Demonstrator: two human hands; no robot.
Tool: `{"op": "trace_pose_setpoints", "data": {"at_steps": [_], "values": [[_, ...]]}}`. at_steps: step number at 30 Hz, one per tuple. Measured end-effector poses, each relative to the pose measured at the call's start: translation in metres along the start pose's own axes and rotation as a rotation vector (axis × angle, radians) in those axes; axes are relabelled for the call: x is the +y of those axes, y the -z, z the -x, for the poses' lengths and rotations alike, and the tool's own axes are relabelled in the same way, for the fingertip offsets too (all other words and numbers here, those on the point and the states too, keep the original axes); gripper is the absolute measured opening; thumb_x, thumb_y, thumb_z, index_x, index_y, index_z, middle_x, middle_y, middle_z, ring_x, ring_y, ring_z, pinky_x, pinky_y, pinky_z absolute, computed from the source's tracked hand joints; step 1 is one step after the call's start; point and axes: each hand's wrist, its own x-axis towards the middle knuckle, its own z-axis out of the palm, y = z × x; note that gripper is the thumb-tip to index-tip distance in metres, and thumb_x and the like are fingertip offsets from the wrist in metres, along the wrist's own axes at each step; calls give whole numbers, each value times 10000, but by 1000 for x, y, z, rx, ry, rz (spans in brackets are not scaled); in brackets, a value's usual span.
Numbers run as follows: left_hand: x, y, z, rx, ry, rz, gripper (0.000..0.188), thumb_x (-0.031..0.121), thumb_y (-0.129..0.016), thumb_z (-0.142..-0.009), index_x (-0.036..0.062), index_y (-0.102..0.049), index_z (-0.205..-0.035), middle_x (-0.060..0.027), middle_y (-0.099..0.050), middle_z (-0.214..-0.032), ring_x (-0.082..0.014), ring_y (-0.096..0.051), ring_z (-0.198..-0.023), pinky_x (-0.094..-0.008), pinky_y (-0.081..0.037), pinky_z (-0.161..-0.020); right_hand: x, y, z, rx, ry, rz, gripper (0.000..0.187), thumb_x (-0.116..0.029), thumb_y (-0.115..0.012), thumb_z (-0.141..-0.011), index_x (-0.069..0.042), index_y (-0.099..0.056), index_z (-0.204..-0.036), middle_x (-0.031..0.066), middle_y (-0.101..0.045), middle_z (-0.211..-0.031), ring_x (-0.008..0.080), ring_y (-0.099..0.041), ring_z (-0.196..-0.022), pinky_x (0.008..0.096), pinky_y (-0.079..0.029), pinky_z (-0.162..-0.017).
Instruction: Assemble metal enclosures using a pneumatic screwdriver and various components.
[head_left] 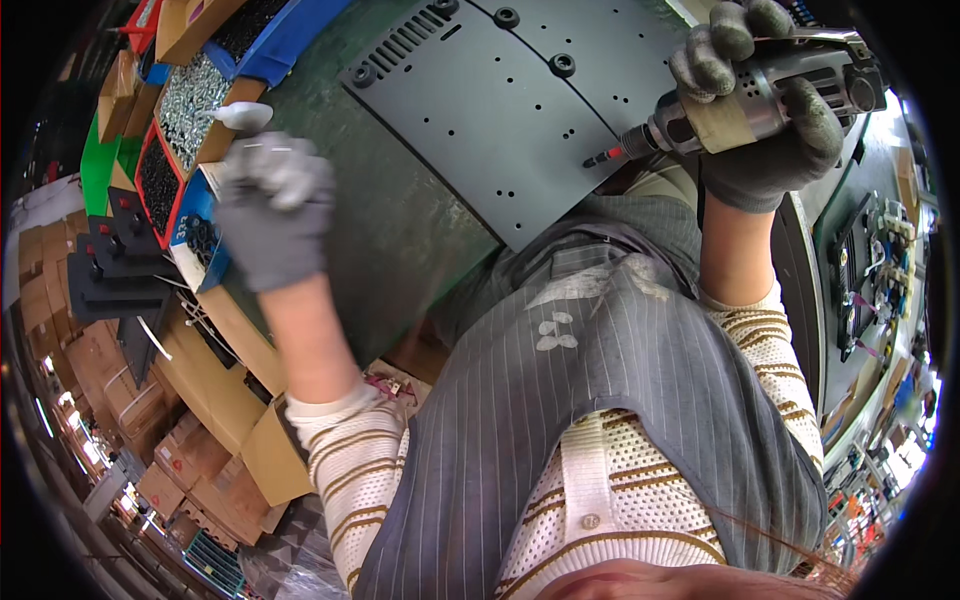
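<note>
My right hand [765, 150], in a grey glove, is wrapped round a metal power screwdriver [748, 92] with tape on its body. Its red and black bit [604, 157] points left over a dark grey metal panel [470, 125] with small holes, slots and black round feet [562, 65]. I cannot tell whether the tip touches the panel. Beside the parts bins at left, my left hand [278, 205], also gloved, is blurred, its fingers curled in. What they hold, if anything, cannot be made out. A small white squeeze bottle [243, 116] lies just beyond those fingers.
Bins of silver screws [192, 108] and black screws [158, 188] line the table's left side. A blue bin [285, 45] stands farther back. The green tabletop [385, 235] shows between bins and panel. Cardboard boxes [105, 370] are stacked at far left.
</note>
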Motion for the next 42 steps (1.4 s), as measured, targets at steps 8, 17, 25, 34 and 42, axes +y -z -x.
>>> {"op": "trace_pose_setpoints", "data": {"at_steps": [8, 17, 25, 34, 42], "values": [[-139, 3, 25, 158, 294, -11, 195, 155, -418, -996, 26, -543, -1073, -8, -455, -697, -92, -395, -567, -187, -340, -406, 10, -14, -4, -127, 16, -47, 469, -209, -574, -835, -50, -488, -1268, 160, -612, -1071, 295, -663, -894, 377, -556, -755], [-159, -2, 19, 125, 426, 181, 215, 128, -429, -973, 42, -510, -1153, -4, -434, -610, -89, -351, -452, -201, -294, -359, 24, -35, 11, -44, 23, -162, 473, -214, -633, -831, -77, -485, -1259, 137, -595, -1052, 297, -650, -896, 421, -548, -742], [-169, -16, 17, 196, 402, 109, 222, 116, -403, -974, 57, -498, -1166, 19, -393, -592, -73, -334, -451, -199, -269, -361, 7, -1, -1, -188, 58, 72, 506, -274, -637, -808, -83, -489, -1252, 102, -551, -1000, 234, -598, -824, 365, -488, -696], [-169, -24, 4, -29, 573, -6, 300, 174, -391, -998, 7, -509, -1217, 55, -378, -619, -35, -327, -483, -176, -260, -391, -7, -4, 9, 60, 103, -129, 477, -292, -615, -854, -69, -486, -1255, 112, -585, -1003, 240, -615, -797, 358, -480, -675], [-153, -4, -83, -104, -117, -2092, 368, 328, -628, -874, 85, -637, -1149, -45, -634, -887, -181, -603, -733, -318, -480, -667, -34, 17, 4, 240, 163, 66, 455, -251, -561, -842, -16, -527, -1231, 136, -623, -947, 255, -620, -782, 360, -514, -695]]}}
